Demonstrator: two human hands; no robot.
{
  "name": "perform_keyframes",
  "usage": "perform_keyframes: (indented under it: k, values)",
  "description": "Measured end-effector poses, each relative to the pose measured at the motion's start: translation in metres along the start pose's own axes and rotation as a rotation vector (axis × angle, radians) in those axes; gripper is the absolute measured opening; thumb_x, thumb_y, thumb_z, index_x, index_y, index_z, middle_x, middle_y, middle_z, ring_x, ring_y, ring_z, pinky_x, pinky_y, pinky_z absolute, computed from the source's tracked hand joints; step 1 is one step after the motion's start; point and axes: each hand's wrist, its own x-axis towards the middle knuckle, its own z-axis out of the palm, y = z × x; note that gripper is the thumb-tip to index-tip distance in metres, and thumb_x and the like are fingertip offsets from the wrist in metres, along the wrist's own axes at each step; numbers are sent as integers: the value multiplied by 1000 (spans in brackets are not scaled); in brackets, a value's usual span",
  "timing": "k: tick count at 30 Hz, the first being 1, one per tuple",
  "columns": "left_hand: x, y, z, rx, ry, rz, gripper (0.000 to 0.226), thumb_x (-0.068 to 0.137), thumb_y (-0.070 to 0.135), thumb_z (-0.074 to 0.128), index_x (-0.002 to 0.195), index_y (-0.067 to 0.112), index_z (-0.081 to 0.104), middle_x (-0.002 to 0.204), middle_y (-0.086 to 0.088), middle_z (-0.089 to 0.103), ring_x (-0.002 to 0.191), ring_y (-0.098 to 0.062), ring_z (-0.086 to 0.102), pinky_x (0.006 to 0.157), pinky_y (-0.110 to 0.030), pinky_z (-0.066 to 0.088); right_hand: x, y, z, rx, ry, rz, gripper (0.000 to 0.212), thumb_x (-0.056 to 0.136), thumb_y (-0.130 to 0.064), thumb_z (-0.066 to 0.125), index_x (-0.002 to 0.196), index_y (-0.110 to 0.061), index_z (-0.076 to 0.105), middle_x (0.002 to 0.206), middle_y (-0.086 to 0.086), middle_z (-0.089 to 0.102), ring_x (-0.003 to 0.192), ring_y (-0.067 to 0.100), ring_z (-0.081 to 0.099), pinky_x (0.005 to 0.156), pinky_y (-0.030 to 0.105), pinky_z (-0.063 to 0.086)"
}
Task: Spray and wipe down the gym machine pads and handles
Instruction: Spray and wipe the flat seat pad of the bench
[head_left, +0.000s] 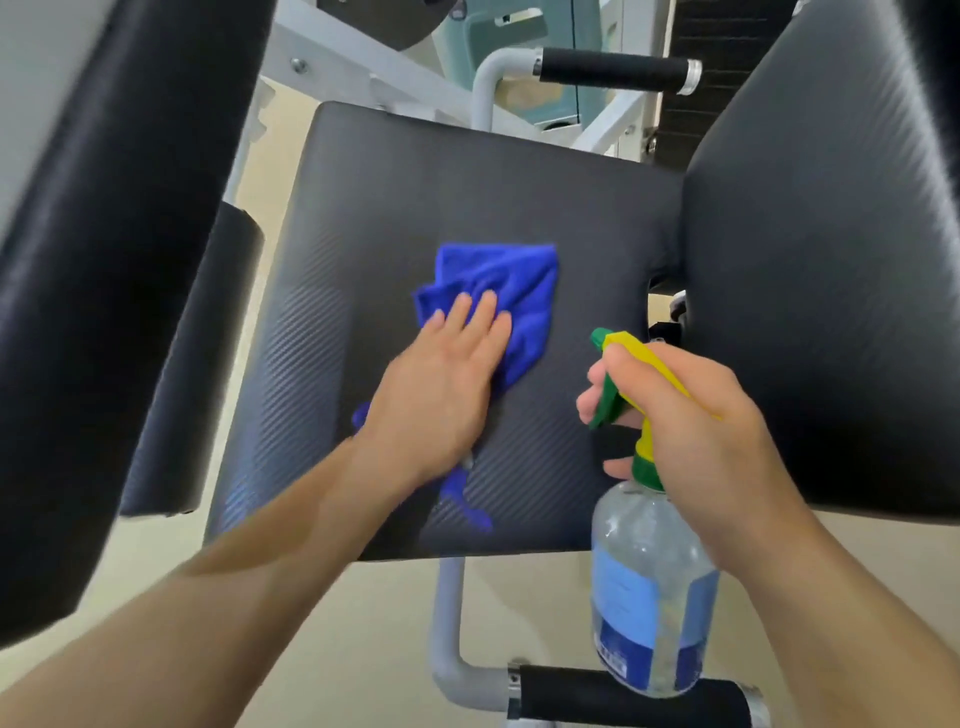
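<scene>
Left hand (441, 384), fingers (485, 317) straight, presses cloth (514, 275) on pad (415, 171); right hand (696, 431) grips spray bottle (649, 582) at pad's corner.

1. The left hand (441, 384) lay flat, fingers straight, pressing a blue cloth (498, 291) onto the black seat pad (415, 176).
2. The right hand (691, 421) gripped the neck of a clear spray bottle (649, 587), with fingers curled round its green trigger (605, 410).
3. The bottle hung past the seat pad's near edge, above a black handle (623, 699).
4. A second black handle (613, 70) showed beyond the pad's far edge.
5. Large black pads stood at the left (93, 312) and right (831, 260).
</scene>
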Motion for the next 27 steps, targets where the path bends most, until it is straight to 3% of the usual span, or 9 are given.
perform_keyframes:
  k: [5,10,13,15,18,21,24,27]
  values:
    - [-83,4,0,21,-120,99,67,77,4,61,144,4,51,154,-18,43,141,-35,44,113,-48,39,-6,3,6,-32,-22,16,31,102,-39,57,85,-17,69,88,-1,74,97,22,72,65,35,56]
    - [6,1,1,-31,8,-37,57,91,8,27,144,2,48,154,-21,42,142,-41,40,115,-49,34,-13,0,4,-30,26,-6,33,98,-48,61,81,-20,69,86,-5,74,92,21,71,66,41,62]
    - [97,8,-7,-123,61,-214,54,97,2,30,151,0,32,163,-23,21,150,-42,19,121,-49,19,-19,-2,-4,-32,53,-27,37,88,-54,56,82,-20,69,87,-4,73,89,15,69,65,37,60]
    - [148,18,-11,-131,79,-272,54,99,3,33,152,1,27,165,-22,13,152,-42,10,122,-49,13,-23,-1,-8,-61,79,-54,43,87,-56,54,85,-15,67,85,6,69,86,24,66,68,52,61]
    - [193,44,-7,-114,66,-98,48,99,6,35,147,3,35,164,-20,19,150,-41,17,120,-49,20,-29,2,-13,-80,153,-110,54,84,-63,52,88,-10,65,88,18,64,89,35,62,72,63,56]
    - [184,69,1,-75,38,234,45,96,9,38,141,10,46,157,-13,34,140,-35,33,113,-45,32,-36,4,-14,-91,189,-163,56,85,-66,50,90,-12,66,84,10,66,85,30,62,72,60,57]
    - [126,85,9,-99,-30,477,38,90,16,45,124,17,62,133,-5,56,119,-27,50,95,-42,47,-40,6,-12,-82,193,-171,53,86,-64,49,90,-14,68,83,4,68,83,26,63,72,56,57]
    - [61,87,10,-288,-57,413,41,94,18,61,135,14,61,146,-7,55,135,-26,51,102,-43,49,-41,6,-10,-34,180,-167,53,87,-61,50,88,-10,68,84,5,68,85,27,63,72,57,56]
